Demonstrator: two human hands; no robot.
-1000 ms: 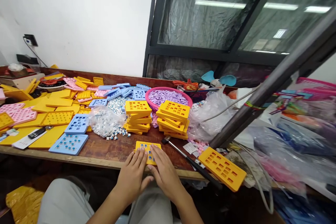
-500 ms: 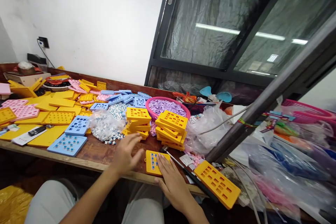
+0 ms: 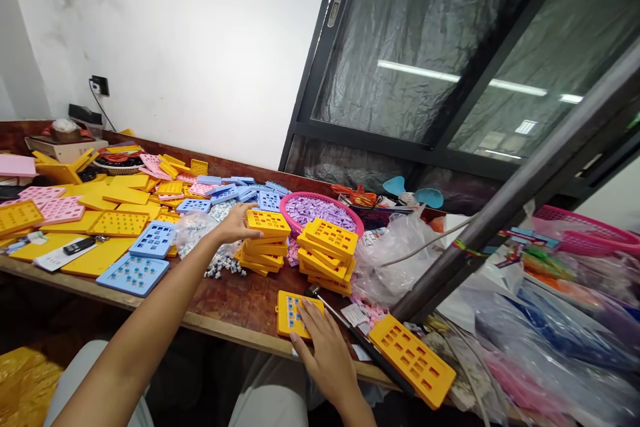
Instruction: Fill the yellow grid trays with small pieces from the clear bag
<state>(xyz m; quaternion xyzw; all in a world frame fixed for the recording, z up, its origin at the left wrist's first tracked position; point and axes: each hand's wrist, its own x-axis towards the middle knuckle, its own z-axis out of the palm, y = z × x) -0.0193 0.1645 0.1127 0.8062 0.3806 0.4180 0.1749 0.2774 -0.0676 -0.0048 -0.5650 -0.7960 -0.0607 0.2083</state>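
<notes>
My left hand (image 3: 234,223) reaches to the left stack and grips the left end of its top yellow slotted plate (image 3: 270,222), thumb in front and fingers behind. More yellow plates (image 3: 263,260) lie beneath it. Flat on the right part of a smaller yellow tray (image 3: 284,328), at the table's front edge, rests my right hand (image 3: 323,345), fingers stretched out. Small blue-and-white pieces show in the tray's openings; my palm and fingers hide the rest. A hammer (image 3: 357,333) with a black handle lies just right of that hand, beside a loose yellow slotted plate (image 3: 414,360).
A second stack of yellow plates (image 3: 327,250) stands before a pink basket (image 3: 361,221) of purple pieces. Left are a bag of small white-and-blue pieces (image 3: 197,233), blue trays (image 3: 133,273) and yellow boards (image 3: 95,263). A slanting metal pole (image 3: 480,207) and plastic bags (image 3: 395,247) occupy the right.
My left hand has moved forward from above the table's front to the left stack and taken hold of its top plate. The right hand stays on the small tray.
</notes>
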